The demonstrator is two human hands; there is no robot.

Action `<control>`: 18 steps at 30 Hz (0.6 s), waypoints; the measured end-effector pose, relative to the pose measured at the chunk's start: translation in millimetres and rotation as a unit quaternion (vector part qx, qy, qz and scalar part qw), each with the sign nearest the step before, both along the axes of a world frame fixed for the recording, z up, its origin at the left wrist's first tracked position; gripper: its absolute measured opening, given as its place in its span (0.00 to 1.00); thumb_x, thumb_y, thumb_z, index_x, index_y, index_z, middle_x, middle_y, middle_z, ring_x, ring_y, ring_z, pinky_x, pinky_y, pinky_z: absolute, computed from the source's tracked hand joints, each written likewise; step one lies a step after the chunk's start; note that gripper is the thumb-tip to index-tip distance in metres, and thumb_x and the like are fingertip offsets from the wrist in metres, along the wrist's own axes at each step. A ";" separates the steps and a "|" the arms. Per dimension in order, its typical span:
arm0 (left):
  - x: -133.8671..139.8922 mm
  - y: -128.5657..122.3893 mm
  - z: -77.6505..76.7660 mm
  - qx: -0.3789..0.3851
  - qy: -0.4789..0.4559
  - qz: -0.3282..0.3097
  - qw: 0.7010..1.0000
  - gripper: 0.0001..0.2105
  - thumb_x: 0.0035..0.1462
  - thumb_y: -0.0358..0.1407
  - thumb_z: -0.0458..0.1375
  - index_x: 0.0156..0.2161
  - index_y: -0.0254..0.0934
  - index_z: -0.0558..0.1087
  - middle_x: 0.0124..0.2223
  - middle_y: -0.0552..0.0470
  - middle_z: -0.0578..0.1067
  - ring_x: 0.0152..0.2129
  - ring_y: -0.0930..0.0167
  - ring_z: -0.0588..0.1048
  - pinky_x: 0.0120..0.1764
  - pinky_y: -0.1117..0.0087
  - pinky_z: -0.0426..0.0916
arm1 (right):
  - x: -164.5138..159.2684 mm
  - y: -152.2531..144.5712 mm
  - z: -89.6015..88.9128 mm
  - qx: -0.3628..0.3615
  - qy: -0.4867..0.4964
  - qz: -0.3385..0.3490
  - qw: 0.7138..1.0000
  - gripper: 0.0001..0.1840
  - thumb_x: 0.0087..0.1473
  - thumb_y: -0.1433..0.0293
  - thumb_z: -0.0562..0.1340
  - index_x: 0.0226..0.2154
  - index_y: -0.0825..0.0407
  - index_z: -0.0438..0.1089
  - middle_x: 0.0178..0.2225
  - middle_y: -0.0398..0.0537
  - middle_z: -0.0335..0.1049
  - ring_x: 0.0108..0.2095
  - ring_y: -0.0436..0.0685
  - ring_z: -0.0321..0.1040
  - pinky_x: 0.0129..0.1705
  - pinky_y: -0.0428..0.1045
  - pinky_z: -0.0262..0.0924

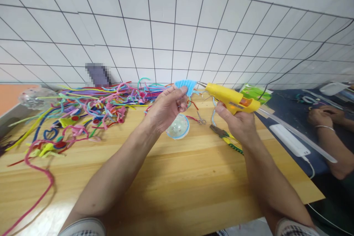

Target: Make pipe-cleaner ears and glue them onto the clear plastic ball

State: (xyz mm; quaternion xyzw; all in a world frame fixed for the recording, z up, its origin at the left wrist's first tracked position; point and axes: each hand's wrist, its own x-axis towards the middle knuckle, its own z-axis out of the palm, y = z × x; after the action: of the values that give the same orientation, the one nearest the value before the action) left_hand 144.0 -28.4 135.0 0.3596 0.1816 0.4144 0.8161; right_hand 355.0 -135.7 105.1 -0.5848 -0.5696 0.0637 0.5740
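Between the thumb and fingers of my left hand [171,105] is a light blue, ribbed, fuzzy piece [186,85], which looks made of pipe cleaners. My right hand [238,120] grips a yellow hot glue gun [229,97] by its handle. The gun's metal nozzle points left and meets or nearly meets the right edge of the blue piece. Below my left hand, a clear round bowl [177,127] with a blue rim stands on the wooden table [171,177]. Small scissors [201,118] lie right of the bowl. Pliers [226,138] with yellow-green handles rest below my right hand.
Colourful pipe cleaners [110,99] and twisted shapes cover the left back. A clear plastic container [37,97] stands far left. A green packet [256,93], a white power strip [290,140] and a clear stick [298,131] lie right. Another person's hands [326,116] rest beyond them.
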 end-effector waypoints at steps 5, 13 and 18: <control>1.1 -0.2 1.2 -0.001 0.005 0.006 1.000 0.20 0.60 0.31 0.78 0.27 0.36 0.70 0.23 0.59 0.71 0.18 0.80 0.69 0.24 0.77 0.63 | 5.9 1.4 -6.7 0.022 0.000 -0.006 1.000 0.14 0.61 0.53 0.77 0.36 0.43 0.78 0.33 0.46 0.78 0.36 0.63 0.75 0.41 0.59 0.76; 0.6 1.6 -0.1 0.006 -0.003 0.010 1.000 0.20 0.58 0.31 0.78 0.27 0.36 0.69 0.23 0.60 0.70 0.18 0.81 0.69 0.23 0.78 0.62 | 4.1 -1.2 -1.8 0.046 -0.033 -0.016 0.998 0.15 0.63 0.53 0.74 0.35 0.45 0.77 0.34 0.45 0.78 0.37 0.61 0.76 0.44 0.58 0.76; -0.8 0.9 2.9 -0.003 0.002 0.019 1.000 0.21 0.59 0.31 0.77 0.27 0.36 0.68 0.24 0.60 0.71 0.17 0.81 0.69 0.24 0.78 0.63 | -2.7 -3.7 -0.3 0.013 -0.057 0.032 0.998 0.15 0.67 0.52 0.72 0.35 0.43 0.77 0.30 0.45 0.77 0.36 0.63 0.76 0.45 0.60 0.78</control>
State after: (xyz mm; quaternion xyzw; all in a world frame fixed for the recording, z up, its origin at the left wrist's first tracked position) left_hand 143.2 -27.6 137.9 0.3545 0.1909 0.4286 0.8088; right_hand 352.3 -139.4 104.9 -0.5612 -0.6204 0.0413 0.5464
